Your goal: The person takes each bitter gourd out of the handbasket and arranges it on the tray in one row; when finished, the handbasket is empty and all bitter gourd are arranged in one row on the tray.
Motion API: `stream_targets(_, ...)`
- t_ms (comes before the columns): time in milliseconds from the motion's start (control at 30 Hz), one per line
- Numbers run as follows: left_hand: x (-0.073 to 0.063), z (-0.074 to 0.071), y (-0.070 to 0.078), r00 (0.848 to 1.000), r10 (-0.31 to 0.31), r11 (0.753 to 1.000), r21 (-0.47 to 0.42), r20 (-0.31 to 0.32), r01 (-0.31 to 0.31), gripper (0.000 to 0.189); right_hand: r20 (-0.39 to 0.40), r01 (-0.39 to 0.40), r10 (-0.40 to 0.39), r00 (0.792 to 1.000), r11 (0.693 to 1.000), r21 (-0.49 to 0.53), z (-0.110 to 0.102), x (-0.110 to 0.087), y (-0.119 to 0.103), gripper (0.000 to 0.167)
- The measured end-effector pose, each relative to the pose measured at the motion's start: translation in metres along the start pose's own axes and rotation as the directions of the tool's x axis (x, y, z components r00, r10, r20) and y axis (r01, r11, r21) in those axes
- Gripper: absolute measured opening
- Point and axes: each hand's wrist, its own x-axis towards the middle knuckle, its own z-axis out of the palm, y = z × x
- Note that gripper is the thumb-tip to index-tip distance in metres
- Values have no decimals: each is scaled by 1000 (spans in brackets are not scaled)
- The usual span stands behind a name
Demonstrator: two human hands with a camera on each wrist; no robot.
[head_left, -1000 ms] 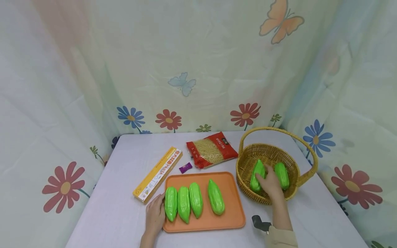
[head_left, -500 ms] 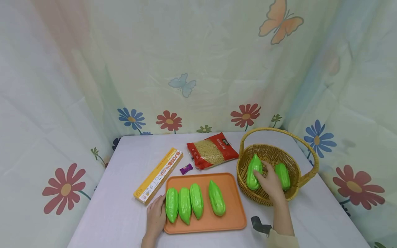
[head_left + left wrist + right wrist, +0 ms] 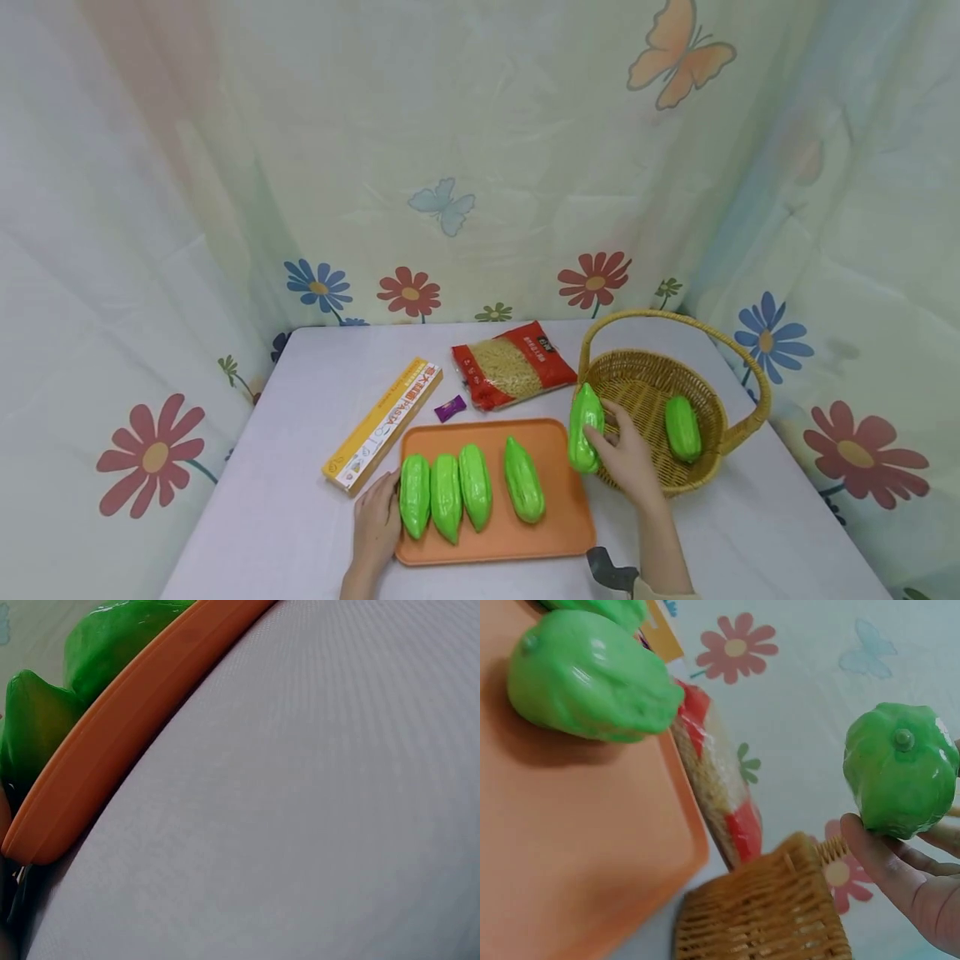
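Note:
My right hand (image 3: 628, 457) holds a bright green, ribbed bitter melon (image 3: 583, 433) with a shiny surface, thumb on the near side. It hangs above the gap between the wicker basket's left rim and the orange tray (image 3: 567, 508). The right wrist view shows its stem end (image 3: 904, 739) above the fingers. Several similar bitter melons (image 3: 446, 498) lie on the tray, three close together at the left and one (image 3: 523, 481) apart. Another bitter melon (image 3: 682, 429) lies in the basket (image 3: 641, 365). My left hand (image 3: 376, 523) rests against the tray's left edge, its fingertips partly hidden.
A yellow and white pasta box (image 3: 384, 425) lies behind the left hand. Behind the tray are a purple wrapped sweet (image 3: 450, 408) and a red bag of pasta (image 3: 513, 364). The basket's tall handle (image 3: 660, 312) arches over it. A flowered curtain (image 3: 480, 125) surrounds the table.
My right hand has lifted one bitter melon out of the basket and carried it left towards the tray. The left hand and the tray stay where they were.

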Motion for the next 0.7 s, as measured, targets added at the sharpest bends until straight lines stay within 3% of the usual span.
stream_targets(400,2,-1,2,999,-28,1000,-8,24,29,38,66,7,-4,998,999,-41,34,-2,9,57)
stream_targets(700,1,0,0,999,-32,999,-1,34,32,38,53,14,-7,999,991,-131,51,-4,21,52)
